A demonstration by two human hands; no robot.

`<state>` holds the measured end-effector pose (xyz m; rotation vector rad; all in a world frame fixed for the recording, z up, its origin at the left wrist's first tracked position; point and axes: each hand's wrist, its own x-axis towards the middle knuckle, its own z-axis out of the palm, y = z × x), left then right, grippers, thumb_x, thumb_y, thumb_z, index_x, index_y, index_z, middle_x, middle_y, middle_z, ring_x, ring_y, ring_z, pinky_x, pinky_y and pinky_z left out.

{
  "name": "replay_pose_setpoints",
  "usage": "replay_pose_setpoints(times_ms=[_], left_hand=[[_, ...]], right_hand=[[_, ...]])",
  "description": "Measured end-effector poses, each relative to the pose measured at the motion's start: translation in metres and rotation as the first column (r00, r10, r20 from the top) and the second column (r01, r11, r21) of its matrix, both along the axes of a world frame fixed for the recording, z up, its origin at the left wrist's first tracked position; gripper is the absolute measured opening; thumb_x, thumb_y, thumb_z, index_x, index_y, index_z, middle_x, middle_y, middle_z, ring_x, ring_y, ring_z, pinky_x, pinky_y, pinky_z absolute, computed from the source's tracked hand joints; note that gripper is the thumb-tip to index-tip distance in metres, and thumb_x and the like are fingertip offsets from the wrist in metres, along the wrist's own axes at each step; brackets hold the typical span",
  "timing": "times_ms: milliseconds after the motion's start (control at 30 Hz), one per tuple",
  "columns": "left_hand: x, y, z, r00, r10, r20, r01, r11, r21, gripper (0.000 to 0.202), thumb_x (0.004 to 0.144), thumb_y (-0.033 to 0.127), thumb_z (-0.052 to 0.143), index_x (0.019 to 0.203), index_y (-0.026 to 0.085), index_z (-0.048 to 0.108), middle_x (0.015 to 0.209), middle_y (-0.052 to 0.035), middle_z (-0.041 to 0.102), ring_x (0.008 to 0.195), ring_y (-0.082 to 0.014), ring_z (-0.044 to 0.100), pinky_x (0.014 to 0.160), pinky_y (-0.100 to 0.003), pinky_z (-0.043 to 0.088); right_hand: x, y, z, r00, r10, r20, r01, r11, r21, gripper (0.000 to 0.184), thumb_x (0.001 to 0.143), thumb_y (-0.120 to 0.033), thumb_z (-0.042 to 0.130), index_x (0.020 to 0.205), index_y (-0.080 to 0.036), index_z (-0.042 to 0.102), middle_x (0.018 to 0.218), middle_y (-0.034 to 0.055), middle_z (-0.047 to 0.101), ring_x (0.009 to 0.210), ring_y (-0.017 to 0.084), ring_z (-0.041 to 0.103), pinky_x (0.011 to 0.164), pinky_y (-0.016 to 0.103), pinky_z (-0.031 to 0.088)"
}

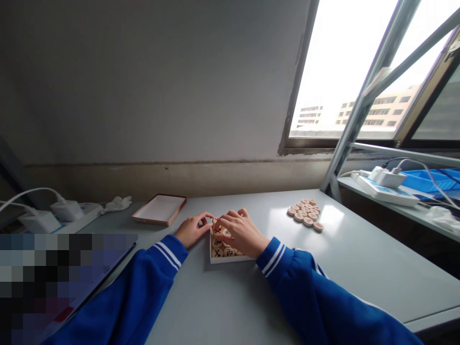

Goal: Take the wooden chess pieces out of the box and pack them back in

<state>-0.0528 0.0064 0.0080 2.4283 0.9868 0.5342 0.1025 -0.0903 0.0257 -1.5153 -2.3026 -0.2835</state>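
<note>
A small white-rimmed box sits on the desk, holding round wooden Chinese chess pieces marked in black and red. My left hand is at the box's left side, its fingers bent and apart, fingertips touching the edge near the far corner. Over the box reaches my right hand, with fingers and thumb curled at a chess piece in the far left part. That hand hides much of the box's right half. To the right, more Chinese chess pieces lie grouped face up on the desk.
An open box lid lies inside up on the grey desk, left of my hands. Power strips with chargers stand at far left and on the right-hand shelf. A blue basket and metal frame post are at right.
</note>
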Motion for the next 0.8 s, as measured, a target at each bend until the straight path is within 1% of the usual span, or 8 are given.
replay_pose_setpoints(times_ms=[133, 267, 367, 433, 533, 600, 667, 800], left_hand=[[0.0, 0.001, -0.001, 1.0, -0.012, -0.005, 0.012, 1.0, -0.009, 0.037, 0.076, 0.043, 0.038, 0.1, 0.02, 0.055, 0.073, 0.0008, 0.057, 0.057, -0.0116, 0.048, 0.059, -0.023, 0.036], [0.0, 0.003, -0.003, 1.0, -0.006, 0.0, 0.006, 1.0, -0.014, 0.037, 0.076, 0.043, 0.039, 0.1, 0.021, 0.055, 0.073, 0.001, 0.057, 0.056, -0.0115, 0.047, 0.058, -0.023, 0.036], [0.0, 0.005, -0.005, 1.0, -0.005, 0.001, 0.005, 1.0, -0.014, 0.036, 0.075, 0.043, 0.039, 0.1, 0.021, 0.055, 0.074, 0.0012, 0.057, 0.056, -0.0113, 0.047, 0.058, -0.023, 0.036], [0.0, 0.006, -0.006, 1.0, 0.002, 0.001, -0.002, 1.0, -0.013, 0.036, 0.075, 0.043, 0.04, 0.099, 0.022, 0.056, 0.075, 0.0012, 0.057, 0.057, -0.0114, 0.047, 0.058, -0.023, 0.036], [0.0, 0.005, -0.005, 1.0, -0.001, 0.005, 0.001, 1.0, -0.015, 0.036, 0.075, 0.042, 0.04, 0.099, 0.021, 0.056, 0.075, 0.0008, 0.058, 0.058, -0.012, 0.048, 0.058, -0.023, 0.036], [0.0, 0.003, -0.004, 1.0, -0.005, 0.004, 0.005, 1.0, -0.015, 0.036, 0.075, 0.042, 0.039, 0.099, 0.021, 0.056, 0.075, 0.0006, 0.058, 0.059, -0.012, 0.048, 0.059, -0.023, 0.036], [0.0, 0.002, -0.002, 1.0, -0.001, 0.003, 0.001, 1.0, -0.013, 0.036, 0.076, 0.042, 0.039, 0.099, 0.021, 0.056, 0.076, 0.0006, 0.058, 0.059, -0.0119, 0.048, 0.06, -0.023, 0.036], [-0.001, 0.002, -0.002, 1.0, 0.0, 0.007, 0.0, 1.0, 0.002, 0.035, 0.075, 0.042, 0.04, 0.098, 0.021, 0.056, 0.071, 0.0009, 0.058, 0.059, -0.012, 0.048, 0.059, -0.023, 0.036]], right_hand=[[0.01, 0.002, 0.004, 0.998, -0.027, -0.058, 0.028, 1.0, 0.009, 0.025, 0.079, -0.042, 0.051, 0.097, -0.025, 0.055, 0.089, -0.0005, 0.062, 0.084, 0.014, 0.049, 0.072, 0.03, 0.023], [0.043, 0.003, 0.014, 0.967, -0.218, -0.129, 0.229, 0.971, 0.074, 0.021, 0.081, -0.038, 0.047, 0.093, -0.026, 0.06, 0.093, -0.0002, 0.062, 0.085, 0.014, 0.05, 0.073, 0.031, 0.024], [0.077, -0.001, 0.018, 0.891, -0.44, -0.112, 0.448, 0.892, 0.058, 0.02, 0.081, -0.035, 0.046, 0.086, -0.024, 0.061, 0.092, 0.0015, 0.062, 0.086, 0.018, 0.051, 0.075, 0.034, 0.025], [0.1, -0.007, 0.017, 0.829, -0.56, 0.007, 0.559, 0.828, -0.044, 0.019, 0.079, -0.032, 0.047, 0.083, -0.022, 0.063, 0.09, 0.0038, 0.063, 0.086, 0.021, 0.05, 0.075, 0.037, 0.027], [0.13, -0.017, 0.015, 0.7, -0.681, 0.214, 0.712, 0.686, -0.147, 0.016, 0.075, -0.024, 0.049, 0.076, -0.02, 0.065, 0.09, 0.0084, 0.062, 0.089, 0.026, 0.048, 0.074, 0.042, 0.029], [0.141, -0.021, 0.015, 0.641, -0.725, 0.252, 0.765, 0.629, -0.137, 0.014, 0.071, -0.022, 0.052, 0.077, -0.021, 0.065, 0.096, 0.0098, 0.06, 0.094, 0.028, 0.046, 0.075, 0.045, 0.029], [0.138, -0.02, 0.017, 0.683, -0.703, 0.197, 0.729, 0.673, -0.127, 0.019, 0.069, -0.023, 0.055, 0.086, -0.023, 0.063, 0.105, 0.0088, 0.056, 0.098, 0.029, 0.043, 0.077, 0.045, 0.03], [0.091, -0.005, 0.013, 0.922, -0.387, -0.019, 0.385, 0.92, -0.076, 0.031, 0.077, -0.027, 0.05, 0.108, -0.027, 0.052, 0.114, 0.0054, 0.052, 0.103, 0.022, 0.043, 0.08, 0.039, 0.032]])
